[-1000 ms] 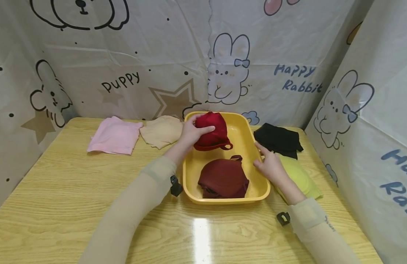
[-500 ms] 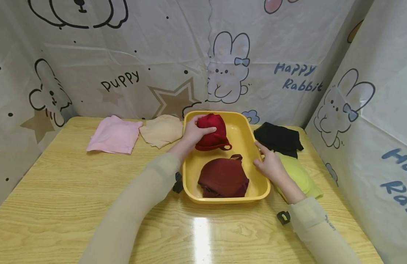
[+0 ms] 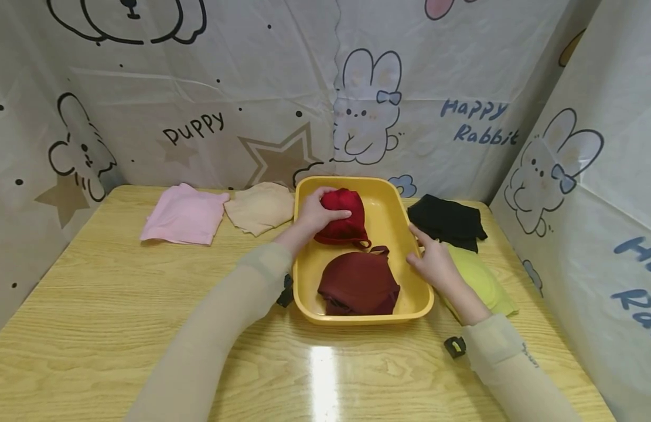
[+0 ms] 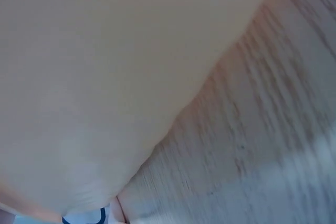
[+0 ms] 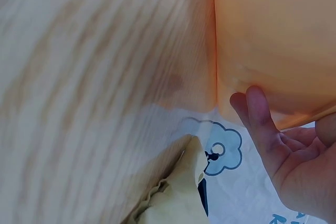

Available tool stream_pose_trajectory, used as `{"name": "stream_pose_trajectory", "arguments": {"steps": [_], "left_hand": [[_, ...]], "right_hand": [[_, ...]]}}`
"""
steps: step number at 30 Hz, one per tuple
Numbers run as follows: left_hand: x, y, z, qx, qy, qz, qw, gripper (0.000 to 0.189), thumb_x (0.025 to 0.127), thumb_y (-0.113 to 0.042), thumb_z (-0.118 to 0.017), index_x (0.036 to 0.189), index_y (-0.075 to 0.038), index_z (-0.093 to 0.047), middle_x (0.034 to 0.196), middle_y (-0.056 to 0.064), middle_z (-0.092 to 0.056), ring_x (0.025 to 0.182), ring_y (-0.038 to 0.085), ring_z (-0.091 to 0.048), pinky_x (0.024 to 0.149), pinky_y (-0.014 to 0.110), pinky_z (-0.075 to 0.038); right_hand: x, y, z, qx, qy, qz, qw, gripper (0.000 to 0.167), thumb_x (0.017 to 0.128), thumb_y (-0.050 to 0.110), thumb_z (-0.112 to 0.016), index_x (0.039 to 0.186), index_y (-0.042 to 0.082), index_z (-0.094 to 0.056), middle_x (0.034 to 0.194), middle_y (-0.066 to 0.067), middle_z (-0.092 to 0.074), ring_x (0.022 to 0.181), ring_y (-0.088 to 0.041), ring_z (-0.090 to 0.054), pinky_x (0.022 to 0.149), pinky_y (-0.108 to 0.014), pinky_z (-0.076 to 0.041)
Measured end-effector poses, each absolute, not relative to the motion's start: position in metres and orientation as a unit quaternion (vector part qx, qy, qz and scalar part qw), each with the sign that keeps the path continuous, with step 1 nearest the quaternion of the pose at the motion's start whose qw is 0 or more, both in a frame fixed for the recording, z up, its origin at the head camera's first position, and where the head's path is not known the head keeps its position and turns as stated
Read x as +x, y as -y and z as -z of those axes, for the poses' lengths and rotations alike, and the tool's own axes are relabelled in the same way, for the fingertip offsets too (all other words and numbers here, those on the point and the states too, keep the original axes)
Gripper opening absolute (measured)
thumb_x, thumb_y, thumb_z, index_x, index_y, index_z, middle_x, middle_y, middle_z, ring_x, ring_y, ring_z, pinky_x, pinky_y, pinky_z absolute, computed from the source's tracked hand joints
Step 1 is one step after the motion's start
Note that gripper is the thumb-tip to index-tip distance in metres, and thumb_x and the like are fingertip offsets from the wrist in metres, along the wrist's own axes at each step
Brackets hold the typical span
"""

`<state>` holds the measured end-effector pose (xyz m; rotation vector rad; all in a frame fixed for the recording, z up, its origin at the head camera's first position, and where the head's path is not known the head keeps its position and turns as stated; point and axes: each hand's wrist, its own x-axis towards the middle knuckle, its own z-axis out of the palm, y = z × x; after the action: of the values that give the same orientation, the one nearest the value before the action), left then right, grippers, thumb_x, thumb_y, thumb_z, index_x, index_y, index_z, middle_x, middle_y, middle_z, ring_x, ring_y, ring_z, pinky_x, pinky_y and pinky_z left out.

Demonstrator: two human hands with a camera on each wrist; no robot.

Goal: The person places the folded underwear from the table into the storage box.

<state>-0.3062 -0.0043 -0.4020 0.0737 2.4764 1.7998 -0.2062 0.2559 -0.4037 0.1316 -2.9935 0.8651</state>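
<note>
My left hand [image 3: 316, 214] holds a bright red folded bra [image 3: 344, 206] at the back of a yellow plastic basin [image 3: 394, 231], its thumb lying across the cup and its other fingers mostly hidden behind. A small strap loop shows at the bra's lower corner. In front of it, inside the basin, lies a dark maroon folded bra [image 3: 359, 284]. My right hand [image 3: 436, 264] grips the basin's right rim; in the right wrist view its fingers [image 5: 258, 109] touch the outer wall. The left wrist view shows only sleeve and table, with the hand's work out of sight.
A pink folded garment [image 3: 185, 215] and a beige one [image 3: 259, 208] lie left of the basin. To its right are a black folded garment [image 3: 446, 221] and a yellow-green one [image 3: 480, 281], partly under the right forearm. Printed curtains border the wooden table [image 3: 146, 305].
My left hand has lowered slightly toward me with the red bra, which sits a little nearer the maroon one. The right hand stays at the basin's rim.
</note>
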Motion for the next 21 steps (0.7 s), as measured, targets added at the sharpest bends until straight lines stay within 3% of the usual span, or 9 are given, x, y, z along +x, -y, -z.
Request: {"name": "stream_pose_trajectory", "arguments": {"steps": [12,21], "left_hand": [[-0.3045,0.0021,0.4085,0.072,-0.850,-0.519,0.043,0.070,0.075,-0.032,-0.080,0.133,-0.016,-0.043,0.131,0.010,-0.051,0.117,0.027,-0.048,0.103,0.041,-0.041],[-0.3039,0.0014,0.4108,0.083,-0.883,-0.461,0.014,0.072,0.077,-0.035,-0.078,0.134,-0.011,-0.041,0.130,0.014,-0.050,0.119,0.028,-0.045,0.107,0.039,-0.036]], "right_hand": [[-0.2055,-0.2562,0.4033,0.043,0.960,-0.277,0.011,0.064,0.085,0.007,-0.056,0.146,0.005,-0.034,0.113,-0.025,-0.059,0.065,-0.019,-0.060,0.056,-0.026,-0.050],[-0.2049,-0.2553,0.4032,0.039,0.961,-0.275,0.011,0.064,0.085,0.007,-0.056,0.146,0.005,-0.035,0.113,-0.025,-0.059,0.060,-0.017,-0.058,0.053,-0.025,-0.048]]}}
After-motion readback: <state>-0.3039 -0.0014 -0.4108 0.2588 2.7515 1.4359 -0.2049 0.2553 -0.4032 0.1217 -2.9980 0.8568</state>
